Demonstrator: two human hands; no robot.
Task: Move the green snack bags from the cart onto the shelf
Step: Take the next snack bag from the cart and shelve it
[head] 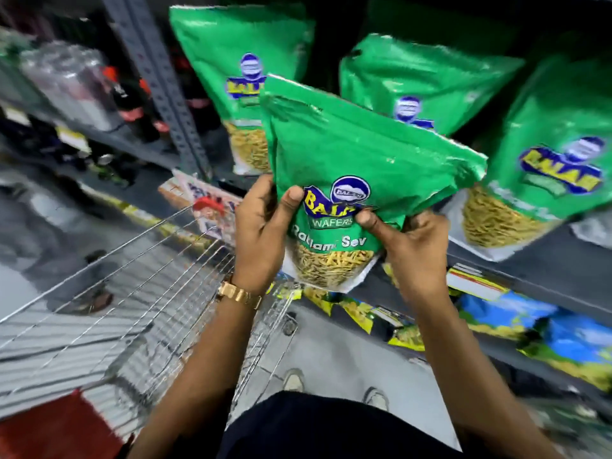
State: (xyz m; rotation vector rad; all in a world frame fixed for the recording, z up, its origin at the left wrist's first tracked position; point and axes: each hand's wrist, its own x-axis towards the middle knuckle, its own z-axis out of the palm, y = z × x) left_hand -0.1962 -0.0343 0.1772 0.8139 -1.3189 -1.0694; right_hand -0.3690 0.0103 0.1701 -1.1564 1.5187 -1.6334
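I hold a green snack bag (357,167) upright in front of the shelf, above the cart's right edge. My left hand (261,233) grips its lower left side, thumb on the front. On the lower right side sits my right hand (414,246), thumb pressed on the logo. A second bag edge seems to lie just behind the held one. Three more green snack bags stand on the grey shelf (516,266): one at the left (238,61), one in the middle (427,77), one at the right (559,154).
The wire cart (139,293) is at the lower left, with a red handle part (59,422). A grey shelf upright (159,77) stands left of the bags, with bottles (132,101) beyond it. Blue and yellow packets (536,329) fill the lower shelf. A white printed packet (202,200) lies at the cart's far end.
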